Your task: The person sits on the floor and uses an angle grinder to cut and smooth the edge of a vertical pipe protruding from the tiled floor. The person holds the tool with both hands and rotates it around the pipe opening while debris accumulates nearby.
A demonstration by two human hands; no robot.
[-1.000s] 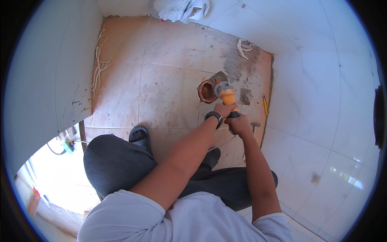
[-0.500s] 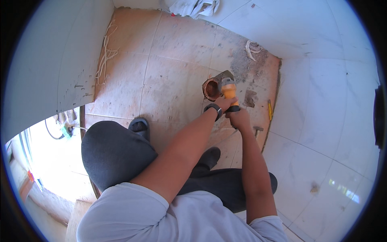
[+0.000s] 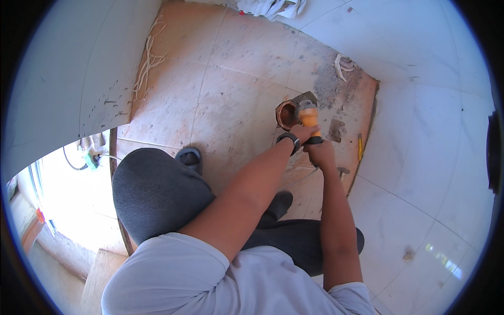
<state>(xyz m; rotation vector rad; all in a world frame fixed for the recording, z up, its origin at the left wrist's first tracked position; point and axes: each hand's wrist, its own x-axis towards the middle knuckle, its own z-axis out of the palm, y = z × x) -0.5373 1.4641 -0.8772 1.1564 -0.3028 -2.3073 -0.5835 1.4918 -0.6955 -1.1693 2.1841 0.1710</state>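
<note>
A yellow angle grinder (image 3: 310,116) with a dark rear end is held by both hands, its grey head pointing away from me. My left hand (image 3: 303,132), with a dark watch on the wrist, is closed around the middle of its body. Behind it, my right hand (image 3: 321,153) grips the rear end. The grinder's head is beside a round, reddish-brown hole (image 3: 286,114) with a rough rim in the tiled floor. Whether its disc touches the floor is hidden from this view.
Grey rubble (image 3: 336,84) and a pale looped cord (image 3: 342,68) lie in the far right corner. A hammer (image 3: 343,172) and a yellow pencil-like tool (image 3: 360,147) are near the right wall. White rope (image 3: 147,71) runs along the left wall, and white cloth (image 3: 268,7) lies at the back.
The whole view has shifted, so the scene appears farther right. My hands keep the same hold on the grinder, which stays beside the hole.
</note>
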